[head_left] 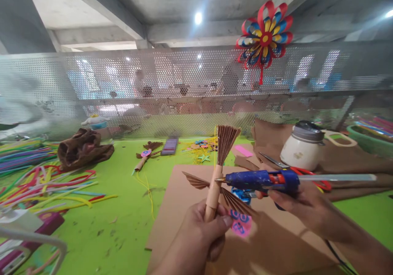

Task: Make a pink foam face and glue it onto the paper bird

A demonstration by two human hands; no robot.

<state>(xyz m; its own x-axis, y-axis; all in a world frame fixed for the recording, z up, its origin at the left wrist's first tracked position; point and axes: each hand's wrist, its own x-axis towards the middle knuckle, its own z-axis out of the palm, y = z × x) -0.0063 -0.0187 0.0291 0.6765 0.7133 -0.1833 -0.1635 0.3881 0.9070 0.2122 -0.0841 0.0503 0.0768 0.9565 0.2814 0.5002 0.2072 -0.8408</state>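
Note:
My left hand (pixel 205 235) is closed around the lower end of a brown paper-tube bird (pixel 213 196), held nearly upright. Pleated brown paper wings stick out at both sides of the tube, and a pleated fan (pixel 226 144) rises from its top. In my right hand (pixel 302 207) is a blue hot glue gun (pixel 260 181) with a clear glue stick (pixel 337 178) out of its back. The nozzle points left, at the upper part of the tube; whether it touches cannot be told. Behind the bird, a pink paper piece with blue drawings (pixel 241 222) lies on a cardboard sheet (pixel 181 209).
A similar finished-looking paper bird (pixel 144 156) with yellow string lies on the green table (pixel 116 226). Colourful pipe cleaners (pixel 46 189) and a power strip (pixel 37 238) are at left. At right stand a white jar (pixel 302 148), scissors (pixel 273 160) and brown paper (pixel 334 156). A perforated screen (pixel 184 82) rises behind.

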